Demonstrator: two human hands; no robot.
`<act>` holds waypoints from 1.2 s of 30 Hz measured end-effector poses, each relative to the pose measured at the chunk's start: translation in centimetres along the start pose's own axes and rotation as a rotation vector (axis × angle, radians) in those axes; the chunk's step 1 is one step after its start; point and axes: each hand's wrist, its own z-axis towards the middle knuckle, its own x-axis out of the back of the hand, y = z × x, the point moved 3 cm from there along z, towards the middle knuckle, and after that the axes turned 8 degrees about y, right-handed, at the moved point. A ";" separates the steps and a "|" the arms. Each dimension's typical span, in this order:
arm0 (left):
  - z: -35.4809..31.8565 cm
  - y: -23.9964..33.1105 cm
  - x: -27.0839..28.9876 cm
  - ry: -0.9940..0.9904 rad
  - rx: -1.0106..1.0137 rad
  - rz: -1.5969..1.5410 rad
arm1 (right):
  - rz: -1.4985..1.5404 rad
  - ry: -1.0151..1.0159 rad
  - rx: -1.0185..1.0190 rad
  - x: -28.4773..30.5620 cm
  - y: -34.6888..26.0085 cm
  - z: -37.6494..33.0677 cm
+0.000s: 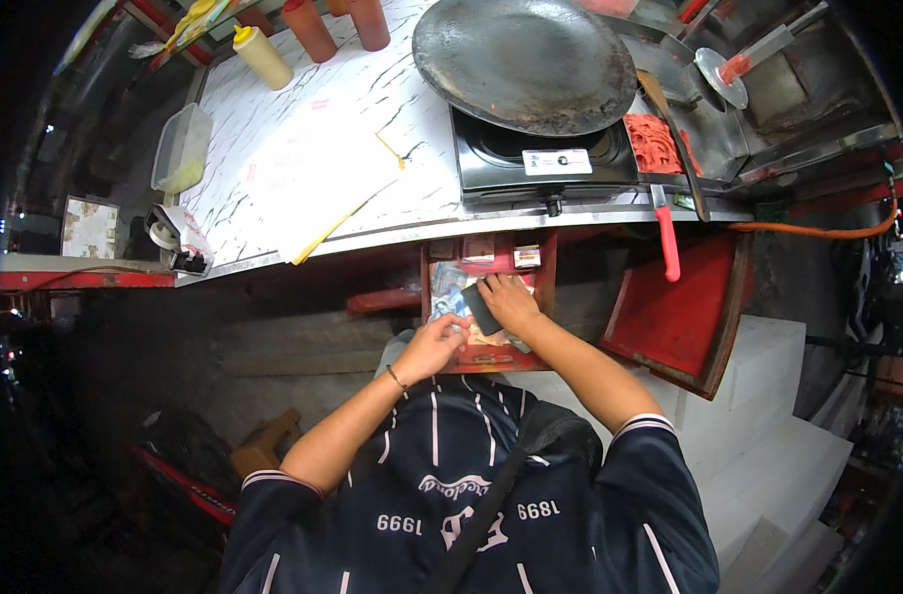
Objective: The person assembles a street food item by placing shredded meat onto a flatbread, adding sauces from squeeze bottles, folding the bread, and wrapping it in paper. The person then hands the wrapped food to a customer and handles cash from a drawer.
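Observation:
An open red wooden drawer [491, 360] sits under the counter, close in front of my body. Loose paper banknotes [447, 281] lie inside it, bluish at the left and paler nearer me. My right hand [512, 302] reaches in from the right, its fingers closed over the upper edge of a dark flat rectangular thing [481, 310]; whether that is a wallet or a phone cannot be told. At the drawer's near left side, my left hand [443, 343] has its thumb and fingers bent together beside the notes. What lies between those fingertips is too small to make out.
A large round griddle pan [525, 64] covers a black gas stove [471, 158] on the counter. A red-handled knife [666, 233] overhangs the front edge, beside a wooden spatula [674, 139]. A red open-topped box [679, 307] stands right of the drawer. Squeeze bottles [263, 57] stand far left.

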 end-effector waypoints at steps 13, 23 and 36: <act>-1.4 -0.6 2.6 -0.010 0.023 -0.044 | 0.316 -0.242 0.006 7.6 -0.4 -0.7; -1.8 -0.7 4.0 -0.110 0.164 -0.242 | 0.075 0.396 0.127 11.2 -0.2 2.0; -3.5 -2.1 3.9 -0.077 0.103 -0.264 | 0.118 0.122 0.009 5.4 0.9 1.9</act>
